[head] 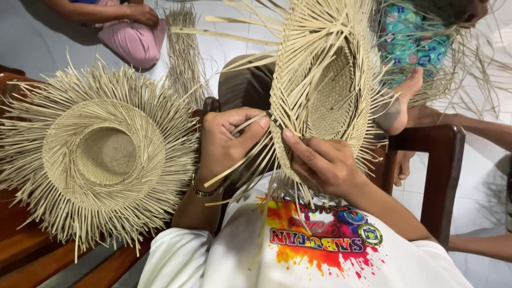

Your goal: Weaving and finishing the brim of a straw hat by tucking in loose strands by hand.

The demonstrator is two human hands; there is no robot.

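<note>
Straw, pale tan: half-woven hat (pixel 325 90) held on edge above the lap, hollow crown facing the camera, loose strips fanning off the whole rim. Left hand (pixel 226 141) sits at the hat's lower-left rim, thumb and forefinger pinched narrow on a single strip (pixel 250 124) that runs out of the weave. Right hand (pixel 320 162) is directly below the hat, fingers curled onto the lower rim and gripping it, forefinger pressed against the woven edge just beside the pinched strip. Both hands touching the hat, close together, the strip between them. Bracelet (pixel 202 191) on the left wrist. Second hat (pixel 101 154), same stage, lies flat crown-up on a brown wooden bench (pixel 32 250) at the left, its fringe hanging over the bench's near edge. Dark wooden chair arm (pixel 437 170) to the right of the hands. Bundle of straw (pixel 184 53) lies on the white tiled floor (pixel 32 37) further back. Other people sit at the top left and top right, one bare foot (pixel 405 98) just behind the held hat's right rim.
</note>
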